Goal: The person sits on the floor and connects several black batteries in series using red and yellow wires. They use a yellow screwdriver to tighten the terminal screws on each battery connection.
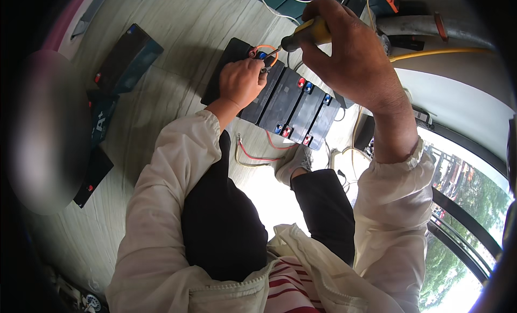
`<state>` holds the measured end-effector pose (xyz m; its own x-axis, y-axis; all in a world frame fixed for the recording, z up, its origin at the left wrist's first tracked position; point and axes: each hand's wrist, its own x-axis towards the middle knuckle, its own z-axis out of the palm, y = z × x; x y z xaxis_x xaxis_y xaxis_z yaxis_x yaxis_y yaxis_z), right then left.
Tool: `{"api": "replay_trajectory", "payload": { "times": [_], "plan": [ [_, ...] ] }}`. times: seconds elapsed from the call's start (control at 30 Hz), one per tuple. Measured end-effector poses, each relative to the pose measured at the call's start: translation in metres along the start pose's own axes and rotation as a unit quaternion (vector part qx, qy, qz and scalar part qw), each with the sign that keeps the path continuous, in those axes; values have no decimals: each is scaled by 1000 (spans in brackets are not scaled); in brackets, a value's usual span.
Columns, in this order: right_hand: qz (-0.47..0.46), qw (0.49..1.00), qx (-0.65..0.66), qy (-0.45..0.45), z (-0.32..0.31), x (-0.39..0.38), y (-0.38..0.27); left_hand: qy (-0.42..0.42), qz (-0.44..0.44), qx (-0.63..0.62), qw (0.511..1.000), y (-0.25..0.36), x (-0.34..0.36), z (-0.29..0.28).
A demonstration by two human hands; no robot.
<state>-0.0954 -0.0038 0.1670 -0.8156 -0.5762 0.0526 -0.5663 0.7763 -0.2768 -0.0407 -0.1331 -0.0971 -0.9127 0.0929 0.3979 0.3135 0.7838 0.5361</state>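
Yellow-handled screwdriver (313, 34) held in right grip (353, 57), so keep it straight at the blue terminal (262, 55); left grip (241, 82), can't tell what it's holding.

Has a battery row (285, 95) on the floor (177, 87), with separate batteries (126, 60) to its left and a window (455, 175) to its right. Has wires (253, 156) before the row, beside a shoe (293, 166), and a pipe (404, 25) behind, rightward.

A cream jacket (161, 216) with gathered cuffs (401, 162) is worn with a red-striped shirt (288, 286) and black trousers (218, 232).
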Motion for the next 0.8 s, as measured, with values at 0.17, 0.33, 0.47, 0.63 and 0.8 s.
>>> {"api": "replay_trajectory", "payload": {
  "times": [0.17, 0.33, 0.47, 0.63, 0.8],
  "plan": [
    [120, 990, 4, -70, -8, 7, -14, 24, 10, -1, 1000, -1, -1, 0],
    [-65, 997, 24, 29, -3, 0, 0, -4, -6, 1, 1000, 1, 0, -1],
    [128, 989, -27, -74, -10, 9, -20, -1, -7, 3, 1000, -1, -1, -3],
    [-10, 1000, 5, -14, -5, -1, -2, 3, -7, -2, 1000, 0, 0, -2],
    [-6, 1000, 11, -16, -10, -3, -2, -3, -7, -6, 1000, -1, 0, -2]
  ]
}}
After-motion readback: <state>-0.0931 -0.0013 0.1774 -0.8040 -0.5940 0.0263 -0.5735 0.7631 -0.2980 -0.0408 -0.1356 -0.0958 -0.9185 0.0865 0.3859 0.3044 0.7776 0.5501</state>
